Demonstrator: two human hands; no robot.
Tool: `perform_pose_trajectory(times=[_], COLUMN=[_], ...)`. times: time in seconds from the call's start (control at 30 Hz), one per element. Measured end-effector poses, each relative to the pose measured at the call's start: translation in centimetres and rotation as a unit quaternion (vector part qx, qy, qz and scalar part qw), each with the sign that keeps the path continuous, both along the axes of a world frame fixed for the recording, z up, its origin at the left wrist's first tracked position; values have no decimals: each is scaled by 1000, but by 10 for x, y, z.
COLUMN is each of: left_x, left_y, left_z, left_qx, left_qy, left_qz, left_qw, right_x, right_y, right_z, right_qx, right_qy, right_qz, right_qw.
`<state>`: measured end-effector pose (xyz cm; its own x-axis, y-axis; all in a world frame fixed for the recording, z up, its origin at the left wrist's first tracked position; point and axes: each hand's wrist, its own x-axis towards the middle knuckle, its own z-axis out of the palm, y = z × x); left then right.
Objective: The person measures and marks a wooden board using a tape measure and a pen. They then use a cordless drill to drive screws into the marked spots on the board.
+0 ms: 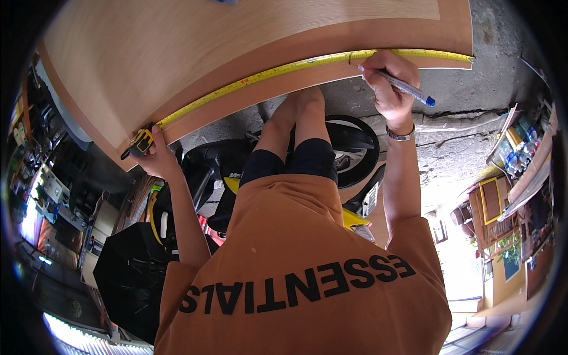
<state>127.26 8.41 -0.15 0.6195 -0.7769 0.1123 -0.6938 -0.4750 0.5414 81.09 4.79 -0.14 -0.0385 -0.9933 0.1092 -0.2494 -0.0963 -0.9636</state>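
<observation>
Two hands busy: left hand (155, 155) pinching tape measure case (141, 143), right hand (387, 80) fingers clamped on pen (397, 84) over plywood sheet (236, 53) — slack tape could skew the mark.

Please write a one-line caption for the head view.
Left hand pins a yellow tape measure along a wooden board; right hand holds a blue-capped pen.
</observation>
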Motion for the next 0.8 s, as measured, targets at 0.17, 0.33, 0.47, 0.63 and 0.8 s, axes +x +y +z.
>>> perform_pose_trajectory(times=[0.17,0.33,0.47,0.63,0.8], left_x=[3,6,6,5,5], left_y=[2,2,2,2,2], left_z=[-2,-1,-3,-2,-1], left_qx=[-6,-2,-23,-25,13], left_qy=[-1,-7,33,53,2], left_qz=[-6,-19,-23,-24,-8], left_qw=[1000,1000,999,998,1000], right_x=[-2,3,12,16,19], right_y=[3,3,1,-1,-1], right_z=[2,6,4,3,3], right_qx=[30,34,-5,12,5], right_qy=[-37,-60,-20,-26,-15], right_qz=[-8,-15,13,6,10], right_qw=[999,997,1000,1000,1000])
